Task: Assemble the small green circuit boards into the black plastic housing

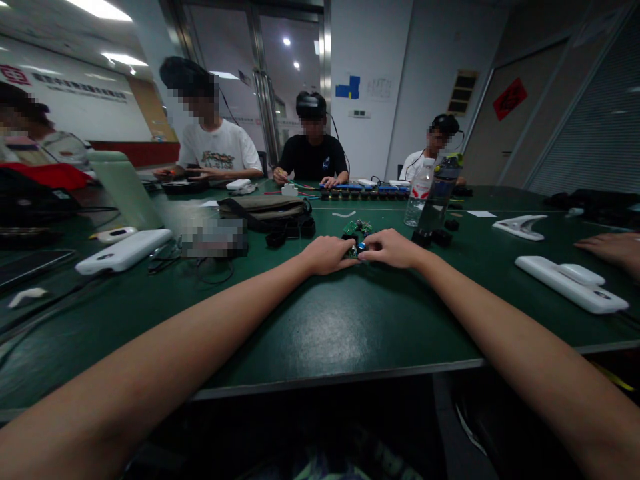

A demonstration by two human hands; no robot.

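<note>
Both my arms reach across the green table (310, 327), and the hands meet near its middle. My right hand (393, 249) pinches a small blue part (361, 246) between thumb and fingers. Close against it, my left hand (330, 255) is closed, its thumb stretched toward the same spot. What sits in the left fingers is mostly hidden; a bit of shiny metal shows by the fingertips. Just beyond the hands lies a cluster of small green pieces (361, 227), which look like circuit boards.
Left stand a pale green tumbler (125, 190) and a white power bank (125, 251). A dark bag (270, 212) lies behind my left hand. Water bottles (419, 193) rise behind my right. Another white device (570, 283) and a neighbour's hand (613, 252) are at right. Several people sit opposite.
</note>
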